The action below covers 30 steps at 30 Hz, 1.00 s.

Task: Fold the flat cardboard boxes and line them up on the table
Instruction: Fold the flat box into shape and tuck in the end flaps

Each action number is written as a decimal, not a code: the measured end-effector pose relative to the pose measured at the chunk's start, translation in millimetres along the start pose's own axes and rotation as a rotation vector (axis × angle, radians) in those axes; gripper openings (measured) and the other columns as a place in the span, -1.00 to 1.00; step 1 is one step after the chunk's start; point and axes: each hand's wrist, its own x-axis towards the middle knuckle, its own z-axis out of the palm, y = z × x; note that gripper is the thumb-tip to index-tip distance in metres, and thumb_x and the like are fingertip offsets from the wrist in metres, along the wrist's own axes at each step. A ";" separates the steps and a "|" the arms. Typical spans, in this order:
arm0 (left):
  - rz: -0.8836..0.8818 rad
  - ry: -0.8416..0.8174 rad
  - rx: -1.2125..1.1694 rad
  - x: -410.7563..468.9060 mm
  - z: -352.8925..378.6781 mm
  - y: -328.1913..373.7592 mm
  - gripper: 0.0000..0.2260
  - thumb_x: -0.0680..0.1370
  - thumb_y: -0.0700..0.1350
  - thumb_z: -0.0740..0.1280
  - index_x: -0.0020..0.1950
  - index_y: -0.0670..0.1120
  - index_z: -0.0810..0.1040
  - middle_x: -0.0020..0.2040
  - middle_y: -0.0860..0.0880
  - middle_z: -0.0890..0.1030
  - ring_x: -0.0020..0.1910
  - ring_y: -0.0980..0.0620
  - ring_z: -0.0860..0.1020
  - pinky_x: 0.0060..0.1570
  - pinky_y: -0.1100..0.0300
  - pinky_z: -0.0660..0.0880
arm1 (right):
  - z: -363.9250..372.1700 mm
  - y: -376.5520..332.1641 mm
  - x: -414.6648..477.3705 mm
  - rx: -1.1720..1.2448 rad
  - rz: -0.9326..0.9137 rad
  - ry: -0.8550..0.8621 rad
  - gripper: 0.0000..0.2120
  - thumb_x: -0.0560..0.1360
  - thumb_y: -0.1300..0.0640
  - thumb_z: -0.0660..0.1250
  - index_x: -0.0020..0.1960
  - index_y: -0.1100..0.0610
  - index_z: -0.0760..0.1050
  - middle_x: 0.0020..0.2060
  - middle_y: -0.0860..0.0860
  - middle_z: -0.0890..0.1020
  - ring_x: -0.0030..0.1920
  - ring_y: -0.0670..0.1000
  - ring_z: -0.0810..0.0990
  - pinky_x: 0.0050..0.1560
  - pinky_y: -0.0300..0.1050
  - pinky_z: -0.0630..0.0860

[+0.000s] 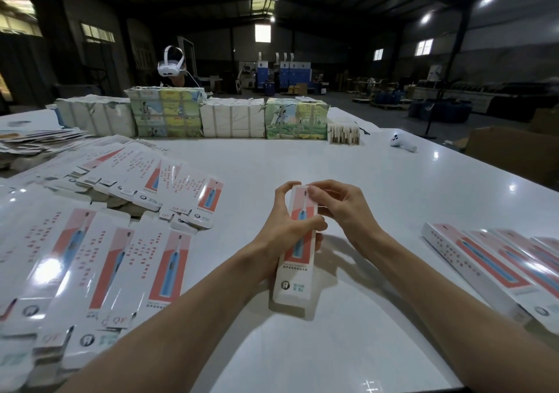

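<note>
From the head view, both hands work one box (295, 286) just above the bench (302, 156). The left hand (281, 229) is wrapped round its middle, I'd guess to keep the tube squared. The right hand (341, 208) pinches the far end, probably tucking the flap shut.

Flat boxes (99, 256) are fanned out left of the left hand, within easy reach. A row of folded ones (484, 265) lies right of the right hand, likely where this one goes.

The flats' flaps read "QF". The held box shows a tooth logo and what looks like "X-S1". The smaller print is too fine to read.
</note>
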 end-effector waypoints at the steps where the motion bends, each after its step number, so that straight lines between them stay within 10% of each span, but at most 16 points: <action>1: -0.001 -0.003 -0.005 -0.3 0.0 0.2 -0.27 0.46 -0.09 0.56 0.42 0.31 0.19 0.08 -0.13 0.60 -0.25 -0.02 0.73 -0.26 0.21 0.64 | -0.5 -0.3 -0.2 -0.018 -0.016 0.013 -0.86 0.62 0.16 0.44 0.08 0.23 0.71 -0.06 0.19 0.75 0.01 0.22 0.74 0.10 0.07 0.71; 13: -0.081 0.137 -0.501 -1.3 15.7 11.4 -0.47 0.67 -0.02 0.34 0.56 0.18 0.17 0.24 -0.21 0.61 0.05 -0.20 0.73 0.06 -0.17 0.69 | 1.9 11.0 2.9 -0.394 -0.139 -0.063 -0.81 0.69 -0.13 0.28 0.26 -0.12 0.48 0.18 -0.04 0.56 0.05 -0.29 0.64 -0.10 -0.41 0.57; 20: -0.119 0.104 -0.700 -12.4 6.4 20.0 -0.44 0.66 0.07 0.32 0.55 -0.19 0.29 0.28 -0.30 0.55 0.18 -0.27 0.65 0.10 -0.25 0.64 | 4.3 4.0 -6.2 -0.793 -0.139 -0.187 -0.38 0.45 -0.54 0.26 0.31 -0.16 0.51 0.08 -0.20 0.48 0.01 -0.19 0.58 -0.01 -0.16 0.55; 25: -0.156 0.132 -0.767 -9.7 7.7 21.4 -0.40 0.64 0.15 0.36 0.54 -0.17 0.34 0.23 -0.30 0.52 0.11 -0.26 0.63 -0.12 -0.09 0.66 | 3.7 -12.0 -16.3 -0.879 -0.062 -0.346 -0.30 0.57 -0.26 0.40 0.58 0.06 0.34 0.24 0.00 0.46 0.13 -0.02 0.55 0.13 -0.17 0.49; 30: -0.224 0.042 -0.539 -8.0 15.6 16.6 -0.45 0.67 0.18 0.32 0.59 0.08 0.22 0.38 -0.22 0.53 0.19 -0.22 0.69 0.17 -0.09 0.66 | -24.9 -26.7 -44.2 -1.111 -0.124 -0.189 -0.63 0.60 -0.10 0.41 0.29 0.09 0.49 0.18 0.05 0.55 0.00 0.05 0.58 0.03 -0.07 0.59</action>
